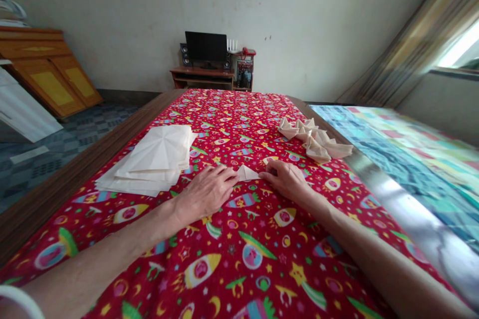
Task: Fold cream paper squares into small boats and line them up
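A small folded piece of cream paper (pixel 247 173) lies on the red patterned tablecloth (pixel 239 259) between my two hands. My left hand (pixel 207 191) rests palm down on the cloth, its fingertips pressed on the paper's left edge. The fingers of my right hand (pixel 285 179) are curled and pinch the paper's right edge. A stack of flat cream sheets (pixel 153 159) with crease lines lies to the left of my left hand. Several folded paper shapes (pixel 316 139) lie in a heap beyond my right hand.
The table's wooden edge (pixel 71 174) runs along the left. A bed with a colourful quilt (pixel 404 159) stands close on the right. A desk with a monitor (pixel 205 49) is against the far wall, a wooden cabinet (pixel 52 75) at far left, and a curtain (pixel 419 40) at right.
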Demonstrator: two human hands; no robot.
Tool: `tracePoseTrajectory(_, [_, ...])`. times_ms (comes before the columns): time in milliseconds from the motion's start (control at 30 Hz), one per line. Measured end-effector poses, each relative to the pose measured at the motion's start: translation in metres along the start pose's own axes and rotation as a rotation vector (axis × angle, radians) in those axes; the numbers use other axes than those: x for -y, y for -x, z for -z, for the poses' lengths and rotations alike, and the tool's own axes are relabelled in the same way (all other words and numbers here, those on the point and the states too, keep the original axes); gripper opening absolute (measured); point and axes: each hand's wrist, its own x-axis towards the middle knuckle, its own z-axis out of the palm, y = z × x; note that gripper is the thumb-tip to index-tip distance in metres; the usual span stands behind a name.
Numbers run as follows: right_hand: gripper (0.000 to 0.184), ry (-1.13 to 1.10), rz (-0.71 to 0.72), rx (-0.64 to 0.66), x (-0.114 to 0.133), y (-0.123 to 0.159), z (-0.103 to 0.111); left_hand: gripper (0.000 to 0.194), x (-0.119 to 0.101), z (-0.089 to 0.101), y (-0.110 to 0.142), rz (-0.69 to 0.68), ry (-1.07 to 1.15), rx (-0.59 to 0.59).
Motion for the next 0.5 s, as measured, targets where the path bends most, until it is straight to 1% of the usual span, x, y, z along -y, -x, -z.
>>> tracePoseTrajectory(67, [0.020, -0.023, 0.030, -0.039, 0.002, 0.003, 0.000, 0.025, 0.002, -0.003, 0.000, -0.008, 0.036, -0.033])
tracePoseTrajectory(100, [0.016, -0.037, 0.070, -0.070, 0.004, 0.004, -0.001, 0.025, 0.003, -0.005, -0.001, -0.011, 0.060, -0.057])
tracePoseTrajectory(167, [0.012, -0.042, 0.225, -0.132, 0.011, 0.006, -0.003, 0.023, 0.006, -0.012, -0.003, -0.010, 0.122, -0.117])
tracePoseTrajectory(200, [0.013, -0.022, 0.324, -0.148, 0.015, 0.006, -0.004, 0.023, 0.008, -0.015, -0.004, -0.004, 0.157, -0.150])
tracePoseTrajectory(233, [0.016, 0.010, 0.421, -0.146, 0.020, 0.006, -0.005, 0.022, 0.010, -0.019, -0.005, 0.002, 0.191, -0.178])
tracePoseTrajectory(267, [0.017, 0.055, 0.486, -0.129, 0.024, 0.006, -0.006, 0.022, 0.011, -0.023, -0.005, 0.013, 0.224, -0.202])
tracePoseTrajectory(333, [0.019, 0.114, 0.531, -0.090, 0.029, 0.003, -0.008, 0.022, 0.015, -0.030, -0.007, 0.046, 0.282, -0.247])
tracePoseTrajectory(433, [0.019, 0.117, 0.524, -0.050, 0.030, -0.001, -0.011, 0.021, 0.018, -0.035, -0.008, 0.094, 0.339, -0.298])
tracePoseTrajectory(500, [0.019, 0.105, 0.525, -0.037, 0.027, -0.002, -0.012, 0.021, 0.018, -0.036, -0.008, 0.114, 0.350, -0.310])
